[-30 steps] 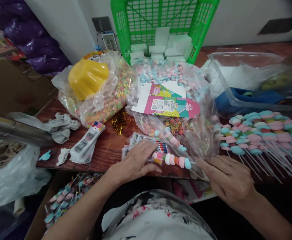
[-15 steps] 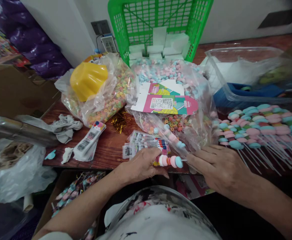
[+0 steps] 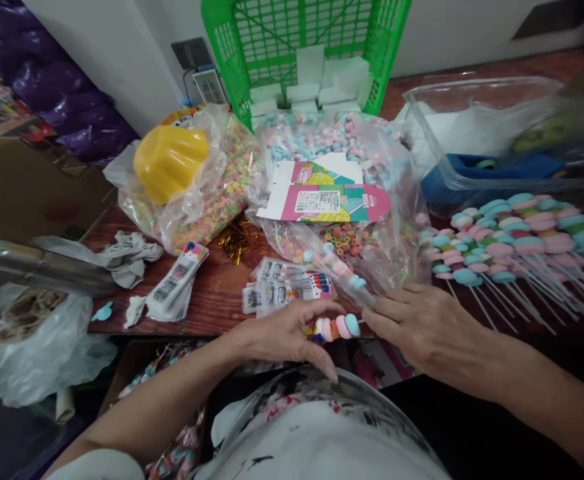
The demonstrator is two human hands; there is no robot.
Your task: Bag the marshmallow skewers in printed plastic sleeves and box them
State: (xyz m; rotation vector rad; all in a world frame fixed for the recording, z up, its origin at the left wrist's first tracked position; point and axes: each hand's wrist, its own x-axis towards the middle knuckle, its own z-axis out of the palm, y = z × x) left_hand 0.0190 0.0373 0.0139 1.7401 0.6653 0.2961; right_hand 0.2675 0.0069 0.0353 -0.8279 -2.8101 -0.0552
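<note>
A candy skewer [image 3: 339, 327] of pink, white and blue marshmallow pieces lies between my two hands near the table's front edge. My left hand [image 3: 289, 337] curls loosely around its far end, the index finger above and the thumb spread away below. The tip inside the palm is hidden. My right hand [image 3: 412, 327] is closed on the skewer's white stick, beside the blue end piece. Just beyond my left hand lie printed clear wrappers [image 3: 282, 290]. Another marshmallow skewer [image 3: 342, 268] rests behind my hands on the plastic bag.
Many finished skewers [image 3: 517, 233] are piled at right. Bags of ring candy [image 3: 217, 207] and marshmallows [image 3: 312, 133] stand behind, with a printed carton [image 3: 322, 200] on top. A green basket [image 3: 307, 33], clear tub [image 3: 482, 187], label stack [image 3: 177, 287] and metal bar [image 3: 42, 267] surround the work area.
My left thumb has moved down, away from the skewer, and the hand is more spread. The skewer has shifted slightly left, with my right hand still at its stick. The view has moved slightly.
</note>
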